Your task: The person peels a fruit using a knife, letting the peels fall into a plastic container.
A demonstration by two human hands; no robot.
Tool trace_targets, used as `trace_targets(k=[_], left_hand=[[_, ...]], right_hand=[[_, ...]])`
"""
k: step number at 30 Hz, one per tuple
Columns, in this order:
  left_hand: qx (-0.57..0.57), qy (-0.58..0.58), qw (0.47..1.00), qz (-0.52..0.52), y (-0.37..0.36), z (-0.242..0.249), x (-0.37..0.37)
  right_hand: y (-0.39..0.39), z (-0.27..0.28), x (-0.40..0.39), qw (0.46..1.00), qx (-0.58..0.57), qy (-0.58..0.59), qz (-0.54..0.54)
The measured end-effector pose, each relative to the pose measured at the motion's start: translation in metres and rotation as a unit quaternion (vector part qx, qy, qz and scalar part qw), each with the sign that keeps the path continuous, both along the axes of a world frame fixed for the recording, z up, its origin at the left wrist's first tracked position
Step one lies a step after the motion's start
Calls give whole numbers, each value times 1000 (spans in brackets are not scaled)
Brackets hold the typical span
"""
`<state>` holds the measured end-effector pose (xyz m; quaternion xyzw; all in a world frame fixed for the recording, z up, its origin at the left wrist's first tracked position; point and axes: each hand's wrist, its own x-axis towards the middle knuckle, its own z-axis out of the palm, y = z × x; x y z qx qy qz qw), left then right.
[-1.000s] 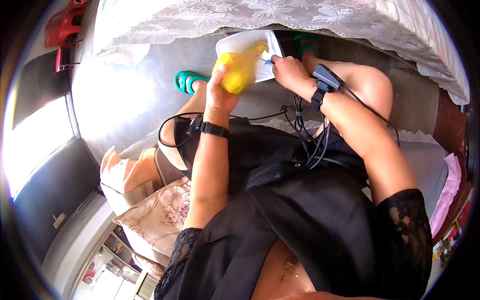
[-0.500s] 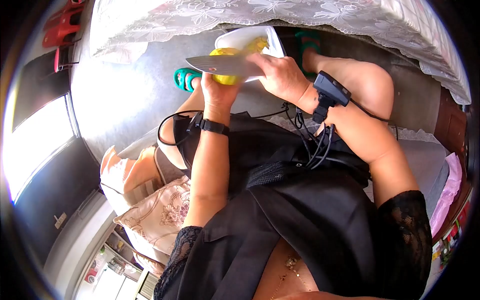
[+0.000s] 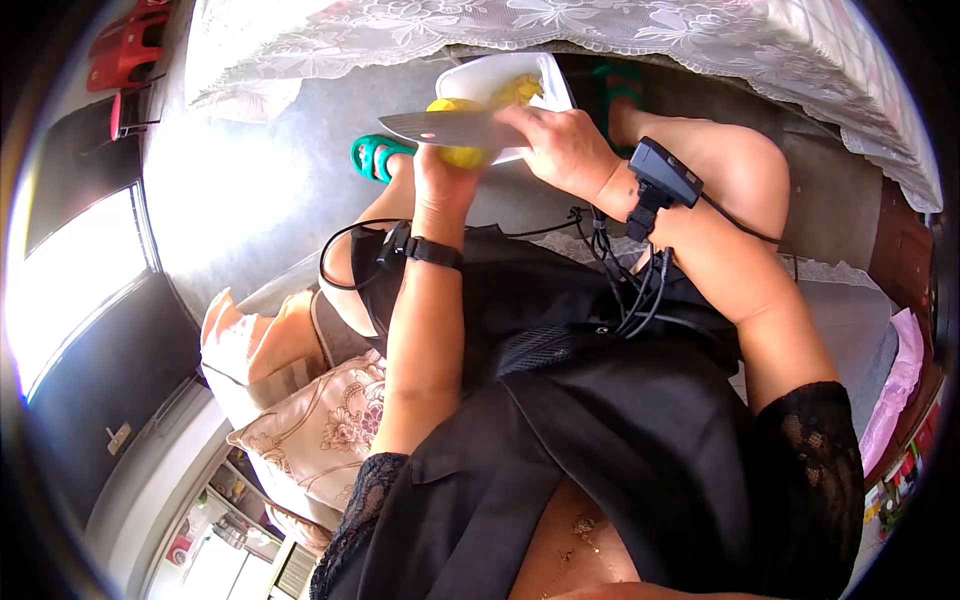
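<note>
My left hand (image 3: 444, 182) is closed around the underside of a yellow fruit (image 3: 462, 158), possibly a mango, and holds it up. My right hand (image 3: 570, 148) grips a broad-bladed knife (image 3: 432, 128), whose handle is hidden in the fingers. The blade lies across the fruit with its tip pointing left, covering the fruit's middle. Whether the edge is cutting in cannot be seen. Just beyond the hands sits a white plastic bin (image 3: 468, 78), with yellow peel-like scraps (image 3: 522, 90) inside.
A lace-covered table (image 3: 560, 18) stands ahead. Green sandals (image 3: 372, 157) are on my feet on the grey floor (image 3: 250, 170). Black cables (image 3: 630, 290) hang near my lap, and a device (image 3: 664, 175) is strapped to my right wrist. A patterned cushion (image 3: 320, 430) lies at left.
The knife and both hands have shifted very slightly right, along with a small shift of the whole view. Both grips look the same.
</note>
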<state>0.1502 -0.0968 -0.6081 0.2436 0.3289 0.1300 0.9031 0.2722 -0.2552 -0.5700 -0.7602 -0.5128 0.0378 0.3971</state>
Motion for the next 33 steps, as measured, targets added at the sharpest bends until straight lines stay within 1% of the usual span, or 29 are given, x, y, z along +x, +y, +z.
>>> trace_targets(k=[2,3,5,6,8,9,11,14,16,18,19,24,25,27,28,30,33], left_hand=[[-15,-26,999,-15,1,4,3],[-10,-23,999,-22,-2,7,3],[5,-21,999,-35,-6,21,9],[-4,-23,999,-30,-4,25,12],[-31,-28,999,-3,-7,27,9],[-27,-58,998,-2,-5,20,8],[-18,-58,998,13,-5,17,8],[-29,-63,997,17,-3,20,5],[-55,-73,995,28,-3,22,5],[-52,-62,996,45,-5,21,7],[-52,-55,996,53,-6,20,7],[-31,-49,998,19,-4,18,9],[-28,-52,998,9,-4,21,9],[-39,-60,997,32,-5,27,8],[-51,-68,996,35,-5,31,10],[-100,-80,991,31,-5,36,9],[-153,-110,981,34,-3,30,7]], right_hand=[[-1,-7,2,1000,8,-3,-13],[-3,-15,5,997,-67,9,-32],[-4,-35,17,975,-210,30,-70],[-7,-44,20,972,-212,59,-84],[-8,-30,18,980,-175,59,-75],[-7,-24,18,987,-135,53,-63],[-5,-10,6,996,-56,52,-47],[1,5,-5,999,8,36,-26],[1,5,-5,999,25,27,-20],[1,6,-6,999,34,15,-22],[1,5,-7,999,33,12,-25],[0,-9,-6,999,27,14,-43],[0,-15,-4,996,-38,45,-66],[-2,-31,4,975,-166,102,-110],[-3,-35,9,962,-208,122,-125],[-8,-42,11,959,-214,136,-127],[-2,-33,11,966,-170,146,-128]])
